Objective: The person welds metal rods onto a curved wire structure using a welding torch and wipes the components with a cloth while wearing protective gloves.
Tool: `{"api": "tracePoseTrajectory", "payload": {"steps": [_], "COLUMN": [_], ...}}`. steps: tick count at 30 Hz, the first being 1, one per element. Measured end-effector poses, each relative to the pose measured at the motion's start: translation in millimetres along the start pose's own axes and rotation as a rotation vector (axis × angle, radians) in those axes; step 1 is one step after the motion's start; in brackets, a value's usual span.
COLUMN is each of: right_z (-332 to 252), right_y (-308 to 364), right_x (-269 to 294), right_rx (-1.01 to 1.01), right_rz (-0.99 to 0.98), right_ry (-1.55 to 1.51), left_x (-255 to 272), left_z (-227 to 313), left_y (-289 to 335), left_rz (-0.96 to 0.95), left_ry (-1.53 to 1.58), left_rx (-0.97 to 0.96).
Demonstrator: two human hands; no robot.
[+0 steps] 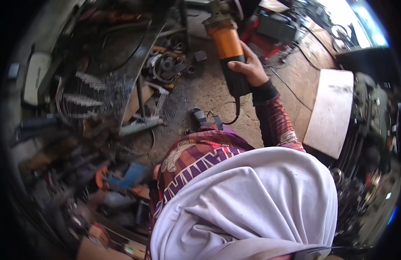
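Note:
My right hand [249, 68] is closed around the black rear body of an angle grinder [228, 41] with an orange middle and a dark metal head. The grinder is held up in front of me, head pointing away, and its disc shows only in part at the top edge. A black power cord [237, 110] hangs from its rear end and curves down toward the floor. At the left edge of my patterned shirt shows a small patch of skin [156, 171], perhaps part of my left hand; its fingers are hidden.
A metal-framed stand [142, 97] is left of the grinder, with metal parts [166, 65] heaped beside it. A dark box-shaped machine [276, 27] sits at the far right. Nearer on the right lies a pale panel [329, 113]. Tools and scrap, including a blue-and-orange tool [127, 175], crowd the left.

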State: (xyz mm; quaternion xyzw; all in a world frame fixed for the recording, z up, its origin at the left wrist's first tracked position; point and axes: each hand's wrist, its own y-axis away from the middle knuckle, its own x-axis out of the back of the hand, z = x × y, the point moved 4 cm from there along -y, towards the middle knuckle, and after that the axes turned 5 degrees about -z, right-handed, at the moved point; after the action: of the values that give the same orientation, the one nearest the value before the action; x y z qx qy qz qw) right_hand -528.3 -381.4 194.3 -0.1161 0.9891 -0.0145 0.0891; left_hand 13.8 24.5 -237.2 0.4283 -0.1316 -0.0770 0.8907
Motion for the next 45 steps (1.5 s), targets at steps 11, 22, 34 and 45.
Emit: {"api": "tracePoseTrajectory", "payload": {"steps": [11,22,34,45], "right_z": [-199.4,-360.3,-187.1,-94.1], "right_y": [112.3,173.3,89.7,3.6], "right_x": [100.3,234.2,476.8,577.3], "right_rx": [0.171,0.386,0.205,-0.386], "right_rz": [0.549,0.982,0.904,0.99], "right_ry": [0.641,0.862,0.484,0.819], "left_x": [16.6,-22.9,-195.0,-163.4], "left_z": [39.6,150.0,394.5,415.8], "left_y": [-50.0,-101.3,-216.5,-290.9], "left_rz": [-0.155,-0.122,-0.268,-0.221], "left_ry": [-0.117,-0.232,-0.112,-0.193], "left_rx": [0.031,0.014,-0.235,-0.037]}}
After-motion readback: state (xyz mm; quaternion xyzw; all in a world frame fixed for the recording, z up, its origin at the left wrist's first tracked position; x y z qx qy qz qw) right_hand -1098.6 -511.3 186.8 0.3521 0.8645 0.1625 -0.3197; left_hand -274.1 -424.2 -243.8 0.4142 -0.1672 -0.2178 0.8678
